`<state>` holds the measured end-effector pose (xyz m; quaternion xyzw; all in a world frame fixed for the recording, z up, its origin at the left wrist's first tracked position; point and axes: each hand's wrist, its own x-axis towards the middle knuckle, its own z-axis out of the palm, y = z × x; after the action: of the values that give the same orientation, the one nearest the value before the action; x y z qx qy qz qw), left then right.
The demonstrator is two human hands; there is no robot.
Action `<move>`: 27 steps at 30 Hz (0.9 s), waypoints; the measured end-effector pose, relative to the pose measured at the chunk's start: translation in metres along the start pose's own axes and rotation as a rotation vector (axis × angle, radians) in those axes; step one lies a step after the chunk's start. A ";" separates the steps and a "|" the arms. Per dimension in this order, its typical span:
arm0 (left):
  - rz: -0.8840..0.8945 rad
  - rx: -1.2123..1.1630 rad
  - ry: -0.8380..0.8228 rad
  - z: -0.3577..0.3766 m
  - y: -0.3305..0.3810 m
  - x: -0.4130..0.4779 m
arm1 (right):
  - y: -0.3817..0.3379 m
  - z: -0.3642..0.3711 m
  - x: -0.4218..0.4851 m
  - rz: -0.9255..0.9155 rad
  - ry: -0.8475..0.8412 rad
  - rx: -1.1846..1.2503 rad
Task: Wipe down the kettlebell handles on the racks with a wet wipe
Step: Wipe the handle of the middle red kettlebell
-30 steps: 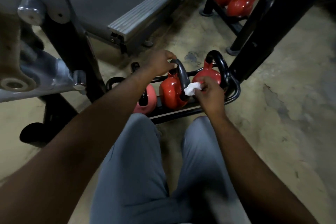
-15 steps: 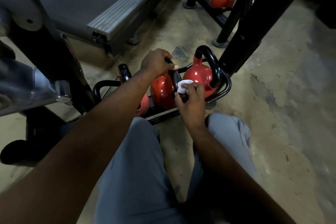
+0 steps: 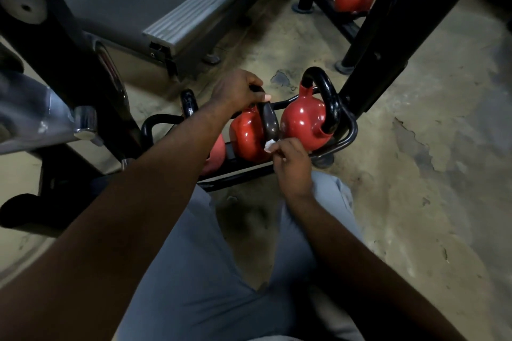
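Your left hand (image 3: 238, 88) gripped the middle kettlebell's handle (image 3: 270, 122). Your right hand (image 3: 291, 163) pinched the wet wipe (image 3: 269, 144) against it.

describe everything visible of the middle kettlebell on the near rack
The middle kettlebell has a glossy red body and dark, metal-looking handle. It sits in the near rack between a paler kettlebell and a larger kettlebell. The left hand grips the handle's top; the right hand holds a white wipe at its lower end.
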<state>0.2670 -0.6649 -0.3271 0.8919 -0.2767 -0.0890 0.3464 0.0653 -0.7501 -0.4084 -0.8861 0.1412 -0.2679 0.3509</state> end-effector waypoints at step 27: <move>-0.054 0.114 -0.058 -0.010 0.032 -0.012 | -0.001 -0.006 0.025 0.336 0.028 0.555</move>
<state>0.2467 -0.6721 -0.2989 0.9144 -0.2671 -0.1081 0.2843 0.0820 -0.7637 -0.3945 -0.7173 0.2118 -0.2468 0.6163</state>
